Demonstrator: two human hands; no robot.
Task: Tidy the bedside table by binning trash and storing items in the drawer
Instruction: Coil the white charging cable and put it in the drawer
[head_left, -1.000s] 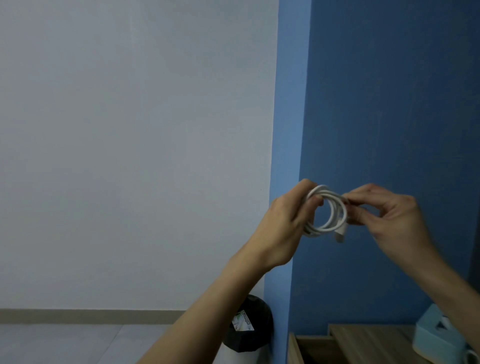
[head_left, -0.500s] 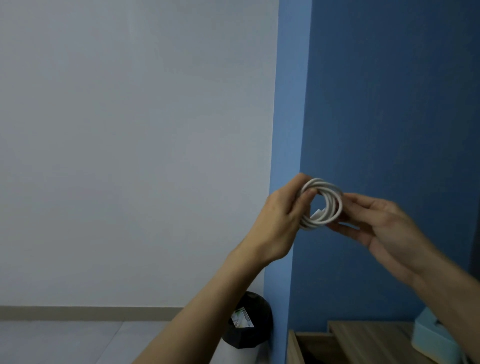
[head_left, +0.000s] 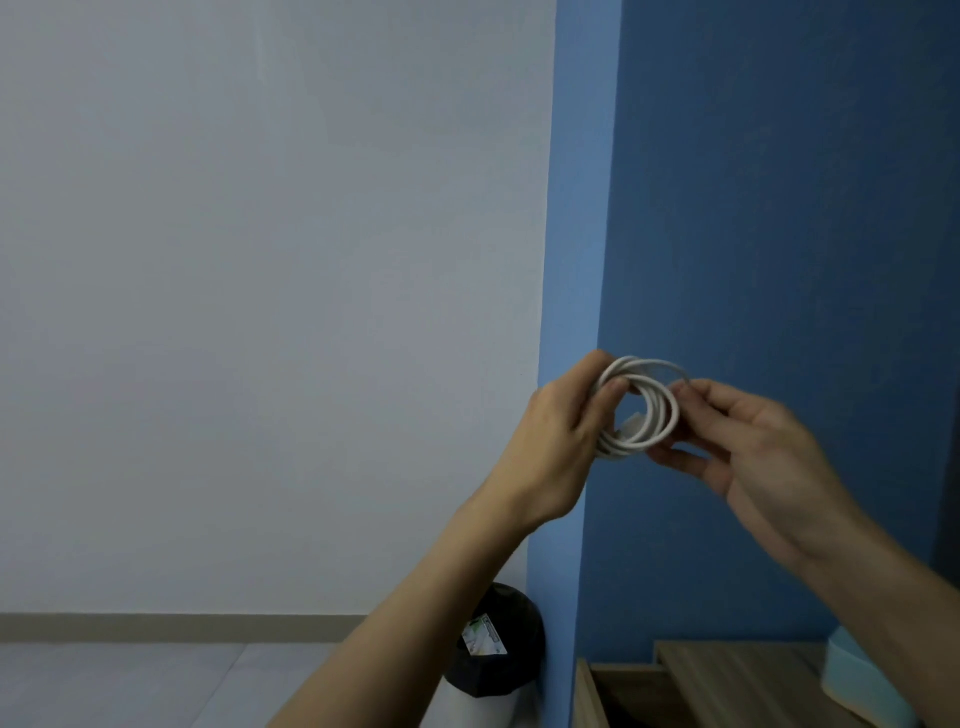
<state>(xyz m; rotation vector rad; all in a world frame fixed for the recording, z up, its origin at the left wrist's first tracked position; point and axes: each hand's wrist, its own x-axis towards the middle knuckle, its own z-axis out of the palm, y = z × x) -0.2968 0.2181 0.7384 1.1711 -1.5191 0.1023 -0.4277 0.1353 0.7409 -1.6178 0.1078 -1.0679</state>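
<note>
A coiled white cable (head_left: 655, 410) is held up in front of the blue wall. My left hand (head_left: 563, 441) grips the left side of the coil, thumb over the loops. My right hand (head_left: 748, 441) is on the coil's right side; thumb and forefinger pinch the top strand while the lower fingers lie under the loops. At the bottom right is the wooden bedside table (head_left: 737, 670) with its open drawer (head_left: 618, 691) to the left of the top.
A bin lined with a black bag (head_left: 506, 649), trash inside, stands on the floor by the blue wall's corner. A light blue box (head_left: 862, 686) sits on the table's right end. A pale wall and grey floor fill the left.
My right hand went from pinching the coil to lying flat against it, then pinched the top strand again. The coil has turned and tightened slightly; the left hand's grip is the same.
</note>
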